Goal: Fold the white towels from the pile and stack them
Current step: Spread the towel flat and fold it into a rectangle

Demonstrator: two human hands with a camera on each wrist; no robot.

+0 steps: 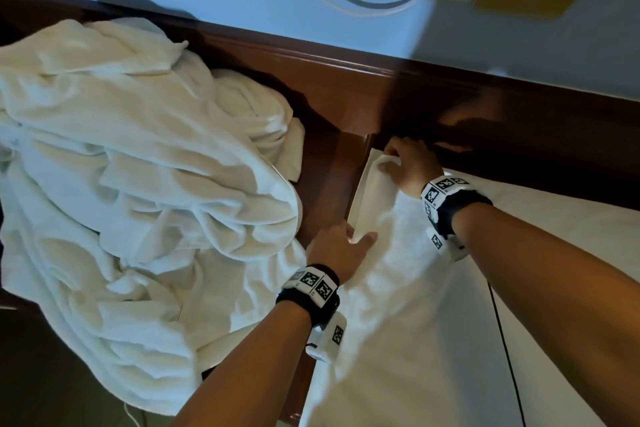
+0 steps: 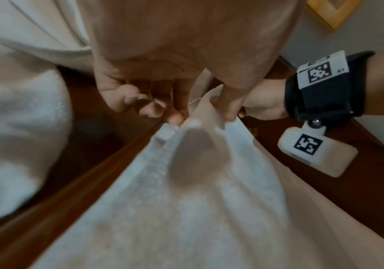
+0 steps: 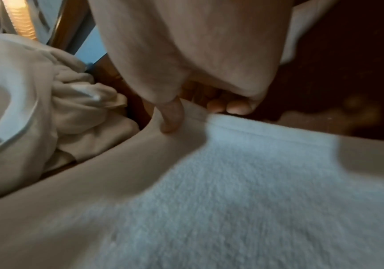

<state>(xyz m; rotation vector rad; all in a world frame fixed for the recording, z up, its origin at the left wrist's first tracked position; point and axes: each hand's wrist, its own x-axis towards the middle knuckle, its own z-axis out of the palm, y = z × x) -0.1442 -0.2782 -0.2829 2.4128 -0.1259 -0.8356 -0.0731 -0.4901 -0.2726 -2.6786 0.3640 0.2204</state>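
Note:
A big rumpled pile of white towels (image 1: 138,166) lies on the left. One white towel (image 1: 391,270) is spread over the bed's left edge, its far-left border lifted into a fold. My left hand (image 1: 353,236) pinches the near end of that border, thumb on top; in the left wrist view the left hand (image 2: 186,116) has its fingers curled under the hem. My right hand (image 1: 391,159) grips the far corner against the headboard. Seen from the right wrist, its thumb (image 3: 170,116) presses on the towel (image 3: 255,182) while the fingers curl under the hem.
A brown wooden ledge (image 1: 325,184) separates the pile from the bed. The dark wooden headboard (image 1: 502,121) runs behind my right hand. White bed sheet (image 1: 561,288) extends right, crossed by a thin black cable (image 1: 505,340). A white cable (image 1: 346,0) hangs on the blue wall.

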